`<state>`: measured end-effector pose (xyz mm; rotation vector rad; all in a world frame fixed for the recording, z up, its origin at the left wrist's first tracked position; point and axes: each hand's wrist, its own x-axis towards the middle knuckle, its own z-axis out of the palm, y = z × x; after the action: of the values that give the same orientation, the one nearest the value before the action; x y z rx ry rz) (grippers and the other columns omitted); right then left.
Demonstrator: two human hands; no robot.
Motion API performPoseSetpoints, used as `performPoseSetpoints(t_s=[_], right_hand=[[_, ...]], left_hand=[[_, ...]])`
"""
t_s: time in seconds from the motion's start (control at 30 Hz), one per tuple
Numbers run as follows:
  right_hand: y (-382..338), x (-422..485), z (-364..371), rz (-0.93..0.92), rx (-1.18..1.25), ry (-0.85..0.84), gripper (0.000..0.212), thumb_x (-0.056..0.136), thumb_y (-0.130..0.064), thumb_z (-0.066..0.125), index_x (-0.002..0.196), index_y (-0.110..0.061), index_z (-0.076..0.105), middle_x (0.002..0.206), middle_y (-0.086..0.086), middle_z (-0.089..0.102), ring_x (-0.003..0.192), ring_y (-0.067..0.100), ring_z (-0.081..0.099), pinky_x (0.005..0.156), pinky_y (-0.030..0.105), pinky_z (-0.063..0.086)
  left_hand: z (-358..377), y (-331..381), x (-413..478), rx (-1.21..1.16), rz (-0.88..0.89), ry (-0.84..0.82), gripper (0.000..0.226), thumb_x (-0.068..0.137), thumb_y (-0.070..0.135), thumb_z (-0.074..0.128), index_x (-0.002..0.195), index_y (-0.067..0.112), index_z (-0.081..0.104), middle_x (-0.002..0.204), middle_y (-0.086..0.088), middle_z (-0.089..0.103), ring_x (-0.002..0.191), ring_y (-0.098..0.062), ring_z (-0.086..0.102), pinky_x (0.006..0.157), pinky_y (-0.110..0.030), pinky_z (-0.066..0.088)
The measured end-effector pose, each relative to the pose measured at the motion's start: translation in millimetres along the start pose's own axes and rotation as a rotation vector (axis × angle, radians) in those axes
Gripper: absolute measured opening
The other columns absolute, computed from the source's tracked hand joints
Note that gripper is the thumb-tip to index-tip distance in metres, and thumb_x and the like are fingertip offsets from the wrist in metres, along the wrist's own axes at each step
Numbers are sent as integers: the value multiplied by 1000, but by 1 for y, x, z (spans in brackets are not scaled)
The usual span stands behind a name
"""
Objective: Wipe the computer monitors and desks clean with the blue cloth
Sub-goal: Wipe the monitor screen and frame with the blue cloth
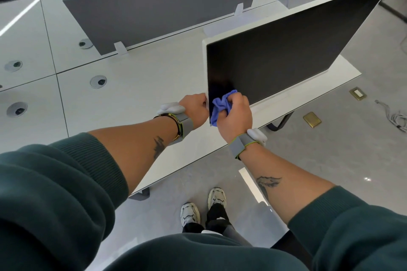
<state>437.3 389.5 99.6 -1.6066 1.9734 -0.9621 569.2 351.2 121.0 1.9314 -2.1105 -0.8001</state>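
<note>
Cloth [221, 104] is bunched in my right hand [235, 116], at the lower left corner of the monitor [286, 46], which stands on the desk [132, 99]. In the head view, the screen's long side runs from this corner away to the right, so I judge almost all the glass lies to the right of my fingers. The right fingers are curled tight around the cloth and press it on the screen. My left hand [195, 109] grips the monitor's left edge, fingers curled.
</note>
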Motion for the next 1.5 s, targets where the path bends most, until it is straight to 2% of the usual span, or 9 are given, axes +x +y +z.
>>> performPoseSetpoints(t_s=[0.1,0.23,0.3,0.4,0.57,0.7,0.83,1.23,1.5], right_hand=[[6,0,1,-16,-52,-88,18,89,-12,66,104,-11,58,104,8,52,77,22,49,66,26,38],[1,2,-3,-100,71,72,18,87,-8,67,103,-7,59,103,8,53,76,18,48,58,15,36],[3,-5,1,-154,42,9,18,86,-9,68,102,-8,59,101,7,51,75,20,49,59,22,43],[14,-11,14,-11,-47,-123,19,87,-14,68,103,-11,58,103,8,54,77,20,49,69,33,49],[18,-4,15,56,-27,-95,19,88,-16,68,103,-11,57,105,7,55,78,18,47,68,24,35],[18,-7,17,50,-38,-93,21,88,-12,66,107,-8,57,106,8,54,80,19,47,68,27,38],[16,-4,13,47,49,21,21,87,-8,67,106,-8,60,105,7,56,81,17,49,68,23,39],[31,1,14,79,-16,-129,23,88,-17,70,107,-11,60,109,8,59,81,17,50,70,25,40],[36,-2,18,48,9,-150,24,88,-12,68,110,-8,59,109,10,56,80,17,49,70,24,39]], left_hand=[[0,-1,1,9,-7,-7,26,97,20,45,113,12,64,114,-13,68,99,-38,62,82,-37,51],[4,-1,0,8,2,14,20,98,22,45,103,11,61,108,-12,68,93,-38,62,75,-37,49],[8,1,-3,-16,4,11,15,96,20,48,101,11,59,104,-14,67,90,-39,61,71,-35,46],[12,-6,-6,-67,-32,-2,24,89,12,49,109,15,61,107,-11,68,90,-35,62,77,-36,54],[18,-8,1,-36,-27,-9,23,91,16,47,110,16,61,99,-3,64,81,-30,55,69,-30,42],[28,-14,5,-4,-9,-22,21,93,25,49,108,15,60,96,-6,65,75,-30,52,66,-30,40],[28,-13,6,9,6,-15,21,96,28,47,107,14,58,97,-6,65,75,-30,52,67,-31,41],[37,-9,9,110,-35,-16,14,94,27,45,94,18,55,98,-10,69,72,-28,48,64,-30,35],[44,-10,-2,34,-76,28,5,95,22,47,91,19,48,86,-4,56,73,-28,50,64,-31,36]])
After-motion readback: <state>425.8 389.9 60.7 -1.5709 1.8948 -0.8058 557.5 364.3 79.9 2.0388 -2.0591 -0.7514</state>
